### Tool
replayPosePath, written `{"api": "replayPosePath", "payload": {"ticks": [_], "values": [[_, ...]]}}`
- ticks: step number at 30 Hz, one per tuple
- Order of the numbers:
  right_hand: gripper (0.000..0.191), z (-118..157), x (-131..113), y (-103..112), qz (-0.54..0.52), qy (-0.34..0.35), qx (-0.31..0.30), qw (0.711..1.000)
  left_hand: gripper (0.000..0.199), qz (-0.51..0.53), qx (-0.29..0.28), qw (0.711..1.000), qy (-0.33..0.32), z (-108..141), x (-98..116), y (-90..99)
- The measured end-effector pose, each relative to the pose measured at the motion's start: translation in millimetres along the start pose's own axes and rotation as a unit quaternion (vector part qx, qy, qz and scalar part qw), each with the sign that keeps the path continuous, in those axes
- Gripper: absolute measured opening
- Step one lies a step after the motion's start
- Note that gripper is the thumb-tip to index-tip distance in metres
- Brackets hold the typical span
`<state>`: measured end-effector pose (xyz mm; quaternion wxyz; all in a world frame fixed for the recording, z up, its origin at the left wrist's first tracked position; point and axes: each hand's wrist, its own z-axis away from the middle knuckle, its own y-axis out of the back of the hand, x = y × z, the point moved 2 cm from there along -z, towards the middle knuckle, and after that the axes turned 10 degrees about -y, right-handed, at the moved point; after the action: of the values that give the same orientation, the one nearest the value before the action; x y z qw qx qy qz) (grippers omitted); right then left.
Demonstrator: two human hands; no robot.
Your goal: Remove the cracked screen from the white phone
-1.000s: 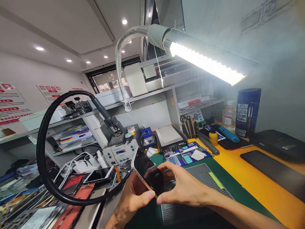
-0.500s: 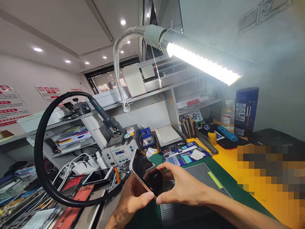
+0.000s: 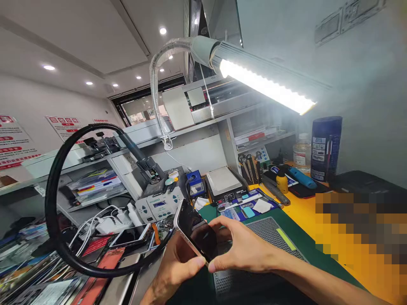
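Observation:
A phone with a dark screen and a pale metal edge (image 3: 194, 231) is held tilted between my two hands above the green mat (image 3: 321, 267). My left hand (image 3: 178, 264) grips its lower left side, thumb along the edge and fingers hidden behind. My right hand (image 3: 241, 245) pinches the right side, its thumb at the bottom corner and its index finger near the upper edge. Beneath my right arm lies a grey perforated pad (image 3: 270, 231) with a yellow-green strip.
Left of my hands a black hose (image 3: 52, 203) loops over phones and parts. A soldering station (image 3: 159, 206) stands behind the phone. Tools, a yellow bottle (image 3: 282, 183) and a blue canister (image 3: 326, 148) are at the right back. A lit lamp (image 3: 267, 87) hangs above.
The camera view has shifted very slightly. My hands and the phone keep nearly the same pose.

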<state>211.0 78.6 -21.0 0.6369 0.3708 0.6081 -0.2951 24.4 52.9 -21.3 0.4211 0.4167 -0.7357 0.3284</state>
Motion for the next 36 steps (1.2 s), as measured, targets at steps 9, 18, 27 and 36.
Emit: {"api": "replayPosePath", "payload": {"ticks": [9, 18, 27, 36], "values": [[0.064, 3.4, -2.5, 1.2, 0.009, 0.015, -0.018, 1.000, 0.060, -0.007, 0.015, 1.000, -0.024, -0.7, -0.3, 0.5], [0.069, 3.6, -2.9, 2.2, 0.032, 0.005, -0.007, 0.999, 0.058, -0.010, 0.019, 0.999, -0.024, -0.9, 4.5, -1.9], [0.068, 3.7, -3.9, 2.3, 0.011, 0.011, -0.019, 1.000, 0.056, -0.001, 0.029, 0.999, -0.017, -0.7, 5.5, -2.7], [0.069, 0.7, -0.5, 1.1, -0.022, 0.013, -0.032, 0.999, 0.052, 0.004, 0.015, 1.000, -0.003, -1.1, 7.7, -5.2]]}}
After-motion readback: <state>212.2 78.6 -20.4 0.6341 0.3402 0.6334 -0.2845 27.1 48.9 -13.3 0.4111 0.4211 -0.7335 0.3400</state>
